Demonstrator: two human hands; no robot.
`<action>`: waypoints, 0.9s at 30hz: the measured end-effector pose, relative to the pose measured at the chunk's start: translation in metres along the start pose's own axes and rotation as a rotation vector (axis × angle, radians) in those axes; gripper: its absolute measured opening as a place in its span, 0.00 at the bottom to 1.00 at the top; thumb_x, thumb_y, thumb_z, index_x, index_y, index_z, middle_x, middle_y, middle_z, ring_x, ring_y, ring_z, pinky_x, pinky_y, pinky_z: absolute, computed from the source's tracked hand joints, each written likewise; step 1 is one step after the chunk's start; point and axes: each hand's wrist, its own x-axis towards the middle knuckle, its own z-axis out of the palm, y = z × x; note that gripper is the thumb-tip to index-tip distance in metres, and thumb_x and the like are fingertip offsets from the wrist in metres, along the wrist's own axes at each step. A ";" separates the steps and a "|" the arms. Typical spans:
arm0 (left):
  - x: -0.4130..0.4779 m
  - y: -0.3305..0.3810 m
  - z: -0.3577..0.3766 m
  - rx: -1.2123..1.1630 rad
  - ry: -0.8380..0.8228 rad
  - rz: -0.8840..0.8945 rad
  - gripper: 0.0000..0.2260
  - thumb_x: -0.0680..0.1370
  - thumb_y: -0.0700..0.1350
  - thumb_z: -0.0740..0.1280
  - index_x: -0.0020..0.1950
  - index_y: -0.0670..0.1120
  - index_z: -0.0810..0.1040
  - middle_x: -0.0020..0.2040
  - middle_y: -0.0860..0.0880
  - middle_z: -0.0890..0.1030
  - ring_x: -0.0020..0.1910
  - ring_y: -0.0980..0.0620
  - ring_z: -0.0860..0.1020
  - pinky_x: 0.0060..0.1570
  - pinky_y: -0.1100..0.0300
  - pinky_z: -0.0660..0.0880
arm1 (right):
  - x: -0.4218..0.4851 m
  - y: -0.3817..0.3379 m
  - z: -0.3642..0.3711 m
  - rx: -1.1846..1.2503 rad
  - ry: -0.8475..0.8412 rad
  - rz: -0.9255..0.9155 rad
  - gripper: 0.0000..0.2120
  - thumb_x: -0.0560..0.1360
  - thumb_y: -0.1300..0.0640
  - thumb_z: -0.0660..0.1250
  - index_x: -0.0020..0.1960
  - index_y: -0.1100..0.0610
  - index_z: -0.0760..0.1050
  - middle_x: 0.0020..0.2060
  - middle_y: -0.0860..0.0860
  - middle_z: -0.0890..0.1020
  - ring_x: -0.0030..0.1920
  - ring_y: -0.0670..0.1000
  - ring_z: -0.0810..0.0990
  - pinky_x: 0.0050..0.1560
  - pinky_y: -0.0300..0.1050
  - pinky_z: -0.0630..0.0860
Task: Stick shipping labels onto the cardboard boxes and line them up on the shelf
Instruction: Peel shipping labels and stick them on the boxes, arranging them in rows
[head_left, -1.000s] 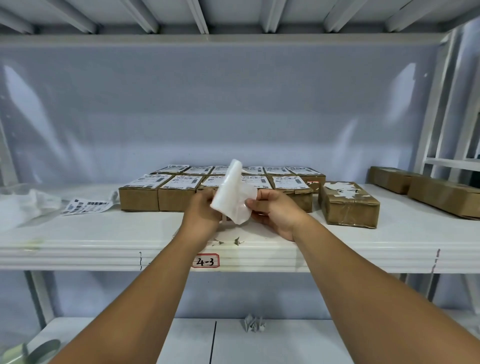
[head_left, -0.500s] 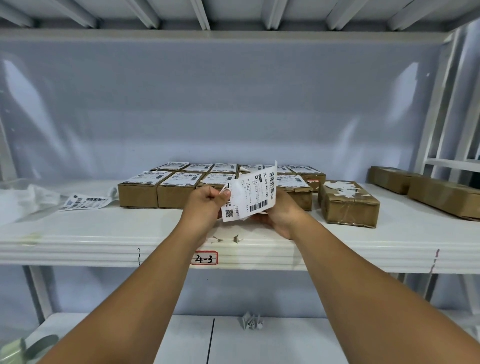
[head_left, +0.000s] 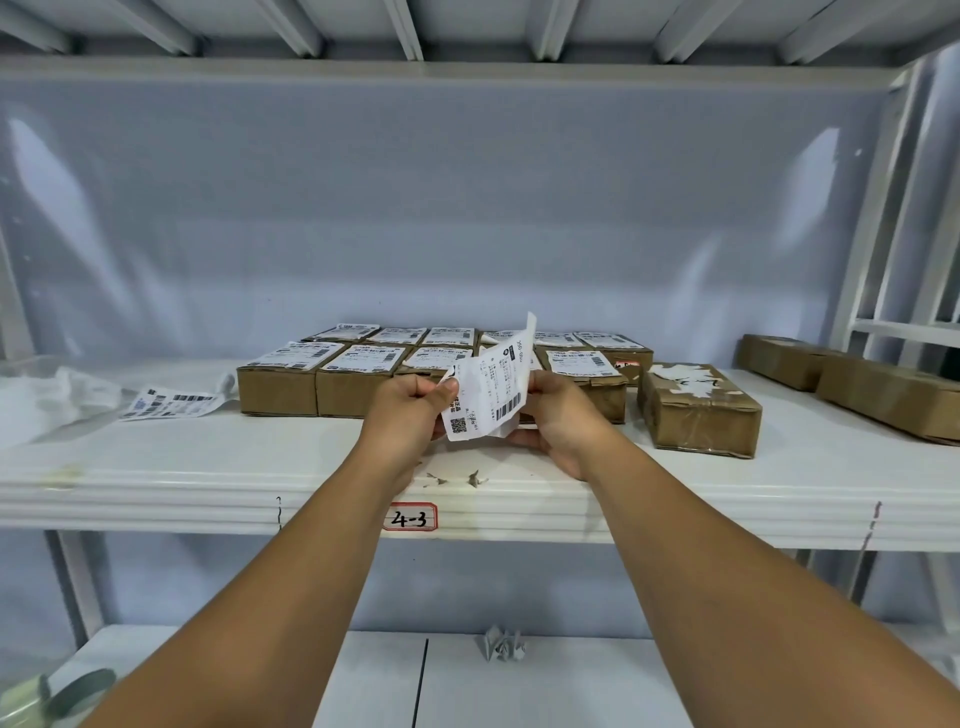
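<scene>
Pinching a shipping label (head_left: 491, 395), left hand (head_left: 410, 410) and right hand (head_left: 558, 426) hover over the white shelf (head_left: 208, 467) before boxes (head_left: 358, 379).

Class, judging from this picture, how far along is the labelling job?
Done: two rows of labelled boxes lined up on the shelf. In hand: left hand and right hand hold a label. Left: the torn-topped box beside them and the brown boxes far right.

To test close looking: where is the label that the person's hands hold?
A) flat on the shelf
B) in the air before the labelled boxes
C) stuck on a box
B: the left hand and right hand pinch the label above the shelf, before the labelled boxes.
</scene>
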 end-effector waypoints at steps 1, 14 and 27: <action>0.000 0.000 0.000 -0.001 0.003 -0.001 0.11 0.79 0.41 0.65 0.36 0.42 0.71 0.37 0.44 0.81 0.34 0.48 0.79 0.31 0.61 0.76 | 0.000 0.000 0.000 -0.003 0.005 0.000 0.13 0.80 0.67 0.57 0.62 0.70 0.70 0.56 0.63 0.79 0.46 0.56 0.80 0.42 0.49 0.82; 0.002 -0.002 -0.002 0.012 0.044 0.026 0.11 0.78 0.40 0.65 0.37 0.41 0.72 0.38 0.42 0.80 0.36 0.47 0.79 0.43 0.56 0.77 | 0.001 0.000 -0.003 0.015 0.063 -0.013 0.12 0.78 0.70 0.55 0.61 0.69 0.69 0.47 0.61 0.81 0.38 0.54 0.81 0.35 0.48 0.83; 0.009 0.006 -0.018 0.021 0.005 -0.064 0.09 0.78 0.41 0.66 0.38 0.43 0.72 0.40 0.41 0.82 0.32 0.49 0.78 0.26 0.64 0.73 | 0.020 0.012 -0.003 -0.083 0.149 -0.015 0.09 0.80 0.61 0.61 0.41 0.55 0.68 0.47 0.60 0.81 0.52 0.60 0.80 0.57 0.64 0.75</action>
